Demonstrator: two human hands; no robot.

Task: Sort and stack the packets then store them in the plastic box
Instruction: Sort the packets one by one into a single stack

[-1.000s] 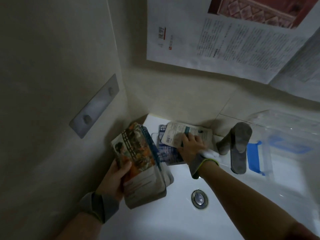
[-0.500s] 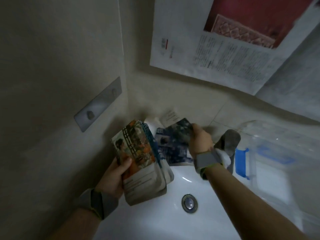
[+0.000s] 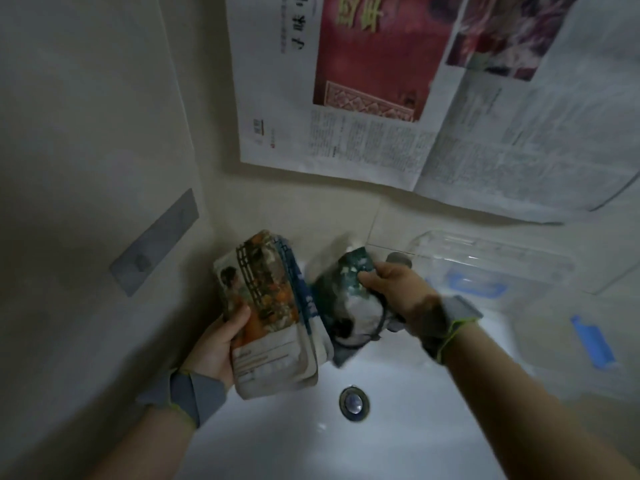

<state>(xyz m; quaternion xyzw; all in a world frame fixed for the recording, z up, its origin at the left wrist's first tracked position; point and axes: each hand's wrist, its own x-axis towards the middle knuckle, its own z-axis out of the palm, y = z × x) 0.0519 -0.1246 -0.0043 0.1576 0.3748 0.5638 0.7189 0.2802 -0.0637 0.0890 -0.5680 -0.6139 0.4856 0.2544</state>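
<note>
Left hand is sitting lower left of center, thumb curled over the front of a stack of packets w/ the fingers wrapping round behind, so it's gripping the whole bundle upright and a bit tilted. Top packet is showing an orange/green food pic w/ a white label strip at the bottom. Right hand is coming in from the right, fingers curling round the top edge of a dark teal packet, pinching it tight; that one is hanging just beside the stack, its left edge touching or nearly touching the stack's right side, can't tell which bc it's blurry. Both are hovering over the white sink, w/ the drain showing below them, center bottom. Box is sitting at the right of the frame, clear plastic w/ blue clips, on the sink's edge right behind the right hand; can't make out what's inside it. Both wrists are wearing grey bands. Newspaper is hanging on the wall across the top right, and a grey plate is stuck to the wall at mid left. Whole shot is pretty dim tbh.
</note>
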